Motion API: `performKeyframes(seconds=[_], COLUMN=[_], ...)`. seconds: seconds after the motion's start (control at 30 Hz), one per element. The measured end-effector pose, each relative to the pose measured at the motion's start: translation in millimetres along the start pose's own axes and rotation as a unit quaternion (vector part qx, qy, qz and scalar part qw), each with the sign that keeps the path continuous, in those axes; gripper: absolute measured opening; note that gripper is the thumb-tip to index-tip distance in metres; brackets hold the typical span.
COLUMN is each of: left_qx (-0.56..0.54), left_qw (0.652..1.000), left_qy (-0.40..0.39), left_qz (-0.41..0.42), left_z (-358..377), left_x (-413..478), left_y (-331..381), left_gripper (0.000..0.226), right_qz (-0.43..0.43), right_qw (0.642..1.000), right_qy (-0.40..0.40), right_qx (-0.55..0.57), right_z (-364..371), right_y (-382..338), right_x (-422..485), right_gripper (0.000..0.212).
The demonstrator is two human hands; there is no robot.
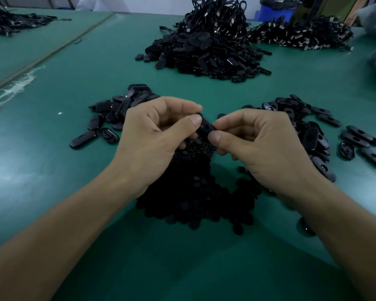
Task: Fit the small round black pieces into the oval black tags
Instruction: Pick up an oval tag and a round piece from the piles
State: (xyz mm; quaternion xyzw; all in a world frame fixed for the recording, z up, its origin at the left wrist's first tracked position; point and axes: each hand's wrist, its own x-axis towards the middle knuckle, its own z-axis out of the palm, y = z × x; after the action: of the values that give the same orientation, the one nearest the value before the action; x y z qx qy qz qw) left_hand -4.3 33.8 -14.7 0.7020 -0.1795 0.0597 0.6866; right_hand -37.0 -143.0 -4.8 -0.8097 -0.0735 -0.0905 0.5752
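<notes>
green desk | diagonal seam strip far left | white smeared residue beside seam | pile of metal-tipped cords far right | blue bin behind it

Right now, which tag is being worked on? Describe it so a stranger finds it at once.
On the green table, find the heap of round pieces nearest the person. Above it, the left hand and right hand pinch one oval tag; the others lie loose.
</notes>
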Motion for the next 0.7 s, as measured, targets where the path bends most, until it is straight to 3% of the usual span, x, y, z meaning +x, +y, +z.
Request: performKeyframes(seconds=[0.2,0.43,0.6,0.7], left_qx=[0.008,-0.056,-0.101,-0.074], left_qw=[1.000,0.996,0.992,0.995], left_qy=[0.016,0.013,0.002,-0.013], left_qz=[-0.013,-0.069,-0.071,-0.064], left_z=[0.1,-0.4,0.2,1.7], left_x=[0.1,-0.4,-1.3,-2.6], left_y=[1.5,0.5,1.8,1.5], left_gripper=[0.012,0.002,0.030,0.030], right_qz=[0.010,0.004,0.037,0.049], right_qw=[1.000,0.999,0.992,0.988], right_qy=[-0.016,0.012,0.023,0.022], right_qx=[-0.002,0.050,0.120,0.147], right_z=[5.6,1.0,-0.7,-0.8], right_y=[-1.3,-2.7,-0.6,0.0], right_x=[-1.3,-0.8,0.2,-0.3], right_gripper=[0.009,0.016,0.014,0.011])
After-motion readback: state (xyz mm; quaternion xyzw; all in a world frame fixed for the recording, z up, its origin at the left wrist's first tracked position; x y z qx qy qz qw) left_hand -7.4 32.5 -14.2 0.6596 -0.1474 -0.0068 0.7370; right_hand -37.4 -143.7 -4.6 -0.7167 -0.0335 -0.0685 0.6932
